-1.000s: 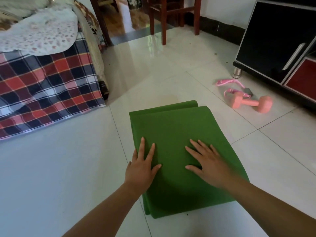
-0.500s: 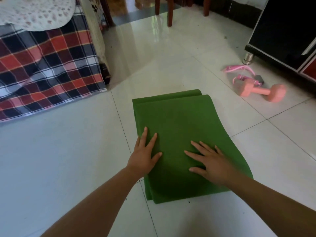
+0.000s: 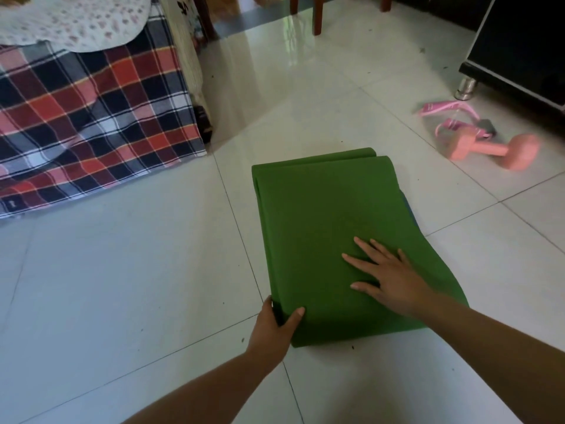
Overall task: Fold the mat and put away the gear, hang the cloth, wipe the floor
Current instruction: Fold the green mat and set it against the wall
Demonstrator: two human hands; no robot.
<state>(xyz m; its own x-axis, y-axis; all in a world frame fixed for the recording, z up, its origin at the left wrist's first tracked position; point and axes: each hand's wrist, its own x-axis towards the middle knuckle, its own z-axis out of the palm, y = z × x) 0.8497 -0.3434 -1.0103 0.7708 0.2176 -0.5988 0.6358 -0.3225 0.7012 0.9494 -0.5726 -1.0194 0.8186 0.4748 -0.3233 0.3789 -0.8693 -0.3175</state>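
Observation:
A green mat point(image 3: 324, 215), folded into several layers, lies on the white tiled floor in the middle of the view. My left hand point(image 3: 275, 327) grips the mat's near left corner, thumb on top and fingers under the edge. My right hand point(image 3: 388, 276) lies flat on the mat's near right part with fingers spread. A pink dumbbell point(image 3: 495, 149) and a pink strap point(image 3: 449, 110) lie on the floor at the right, apart from the mat.
A bed with a red, navy and white plaid cover point(image 3: 88, 117) fills the left. A black cabinet point(image 3: 519, 47) on metal feet stands at the right. Red-brown chair legs point(image 3: 318, 13) stand at the back.
My left hand slid off the top of the mat to its near left corner and closed on the edge. My right hand stays flat on the mat.

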